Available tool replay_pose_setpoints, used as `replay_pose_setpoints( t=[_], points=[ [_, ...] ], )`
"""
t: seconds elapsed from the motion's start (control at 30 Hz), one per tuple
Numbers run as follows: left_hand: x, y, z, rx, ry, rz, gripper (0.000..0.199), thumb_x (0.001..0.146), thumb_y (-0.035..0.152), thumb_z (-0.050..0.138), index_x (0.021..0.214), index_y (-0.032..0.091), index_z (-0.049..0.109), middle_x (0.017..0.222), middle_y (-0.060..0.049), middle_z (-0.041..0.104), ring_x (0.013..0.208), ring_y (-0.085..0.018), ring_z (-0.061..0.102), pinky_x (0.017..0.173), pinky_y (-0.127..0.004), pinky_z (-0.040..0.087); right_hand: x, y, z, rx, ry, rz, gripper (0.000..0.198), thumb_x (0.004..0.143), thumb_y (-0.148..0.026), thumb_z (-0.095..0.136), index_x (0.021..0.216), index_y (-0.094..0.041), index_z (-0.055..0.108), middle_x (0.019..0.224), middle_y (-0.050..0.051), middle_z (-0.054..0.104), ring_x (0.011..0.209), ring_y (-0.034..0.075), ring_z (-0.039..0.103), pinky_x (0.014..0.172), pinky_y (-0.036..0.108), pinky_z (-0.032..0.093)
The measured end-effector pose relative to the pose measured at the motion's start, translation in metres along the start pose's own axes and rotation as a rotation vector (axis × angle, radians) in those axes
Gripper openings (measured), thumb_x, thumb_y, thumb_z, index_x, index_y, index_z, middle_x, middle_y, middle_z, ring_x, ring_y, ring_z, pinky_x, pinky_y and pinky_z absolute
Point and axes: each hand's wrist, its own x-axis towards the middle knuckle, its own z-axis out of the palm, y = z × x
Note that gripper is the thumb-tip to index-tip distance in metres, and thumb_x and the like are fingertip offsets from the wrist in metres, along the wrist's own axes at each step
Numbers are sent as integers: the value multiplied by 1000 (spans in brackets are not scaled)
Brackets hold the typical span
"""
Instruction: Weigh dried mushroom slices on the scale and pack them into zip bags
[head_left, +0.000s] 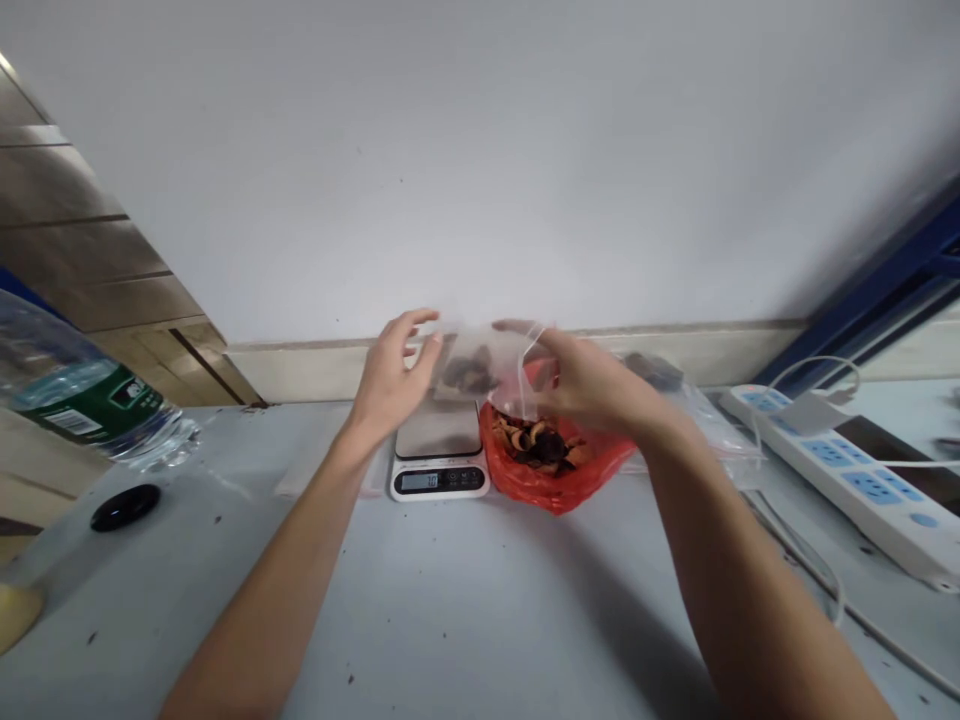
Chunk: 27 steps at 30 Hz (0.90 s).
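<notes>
A clear plastic bag (pixel 469 370) with dark dried pieces in it is held up between my hands, above the kitchen scale (pixel 439 482). My left hand (pixel 397 375) grips the left edge of the bag with thumb and fingers. At the other end my right hand (pixel 577 375) has hold of the bag's edge, its index finger reaching along the top; some fingertips are hidden behind the plastic. Just right of the scale stands an open red plastic bag (pixel 562 490) full of brown dried slices (pixel 544 445). The scale's display is lit.
More clear plastic bags (pixel 712 430) lie on the right, near a white power strip (pixel 847 470) with cables. To the left are a large water bottle (pixel 97 390) and a black round object (pixel 125 507). A white wall (pixel 480 170) rises behind the grey table (pixel 420 620).
</notes>
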Motion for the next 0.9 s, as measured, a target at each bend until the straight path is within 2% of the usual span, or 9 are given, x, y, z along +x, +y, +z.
replay_pose_setpoints(
  t=[0.1,0.17,0.27,0.37,0.47,0.57,0.73,0.83,0.9],
  points=[
    [4,-14,3,-246,-127,-273,52,97,42,60,146,25,54,137,-12,67,124,-25,66,103,-39,55,-4,7,-13,61,40,-67,85,77,-40,78,155,-29,48,80,-2,74,74,21,68,78,36,57],
    [5,-17,6,-438,-219,-346,60,93,42,69,148,23,54,126,-11,73,113,-24,72,100,-38,57,-6,11,-20,73,19,-92,89,77,-44,77,158,-28,42,86,0,76,76,21,69,79,37,57],
    [5,-15,9,-566,-247,-319,57,80,39,84,131,16,68,109,-10,80,97,-22,76,98,-36,57,-10,19,-34,68,-78,-95,73,78,-44,73,147,-26,57,94,4,79,86,24,72,80,37,58],
    [6,-9,12,-569,-192,-285,54,70,40,92,117,16,76,100,-8,82,92,-21,76,96,-35,57,-18,29,-53,-8,-287,-7,34,77,-45,69,102,-24,81,88,5,79,84,25,72,72,35,56],
    [6,-4,17,-532,-176,-248,49,69,45,92,107,17,80,106,-9,82,98,-22,75,96,-36,57,-27,36,-67,-86,-407,159,26,76,-47,67,76,-23,77,75,4,76,69,22,69,62,32,53],
    [5,2,25,-485,-227,-191,41,73,49,88,99,19,83,107,-9,82,101,-25,74,97,-38,58,-32,36,-73,-187,-304,254,26,79,-45,66,64,-23,68,61,2,69,58,18,64,55,31,47],
    [3,11,35,-432,-217,-104,35,79,52,83,94,20,85,101,-8,83,92,-25,76,82,-36,61,-31,32,-69,-288,-175,372,14,70,-38,75,72,-24,71,69,3,76,54,19,65,49,31,47],
    [2,14,36,-399,-182,-30,31,83,49,81,97,21,85,103,-7,83,94,-25,76,84,-35,61,-27,29,-63,-307,-121,263,31,65,-41,80,91,-25,79,86,6,81,62,21,70,54,32,52],
    [2,16,36,-375,-160,45,28,87,46,77,98,21,85,104,-7,83,100,-25,75,89,-34,59,-23,27,-58,-359,-127,206,30,64,-42,80,90,-26,81,87,6,81,67,22,70,56,32,51]
  ],
)
